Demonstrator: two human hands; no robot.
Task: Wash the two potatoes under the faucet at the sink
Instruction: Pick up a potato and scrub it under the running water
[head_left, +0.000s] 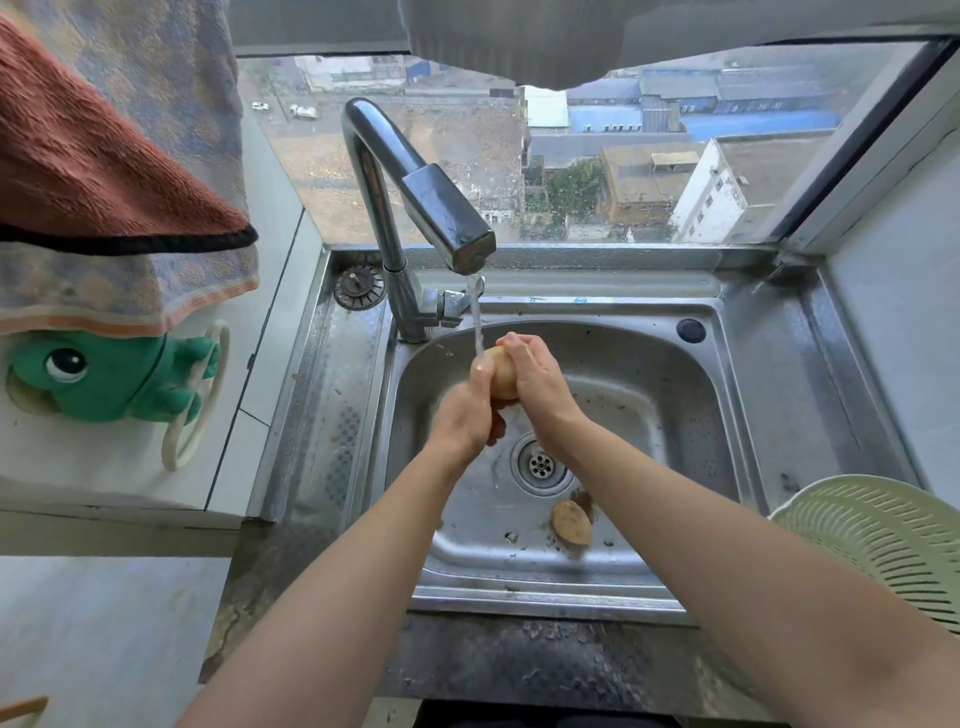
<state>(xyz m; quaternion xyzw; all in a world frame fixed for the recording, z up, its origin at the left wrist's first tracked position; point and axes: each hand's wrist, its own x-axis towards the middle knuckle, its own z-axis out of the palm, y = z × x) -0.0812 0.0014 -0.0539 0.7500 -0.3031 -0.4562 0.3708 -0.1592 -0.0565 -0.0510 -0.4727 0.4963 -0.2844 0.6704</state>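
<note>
A pale yellow potato (503, 375) sits between both my hands under the running water from the chrome faucet (447, 218). My left hand (465, 415) grips it from the left and below, my right hand (537, 384) wraps over its right side. The stream lands on the potato's top left. A second, browner potato (571, 522) lies on the floor of the steel sink (675, 415), just in front of the drain (540, 464), apart from both hands.
A pale green colander (883, 540) stands on the counter at the right. A green frog-shaped holder (104, 379) and hanging towels (104, 171) are at the left. A sink strainer plug (359, 287) lies beside the faucet base. The window is behind the sink.
</note>
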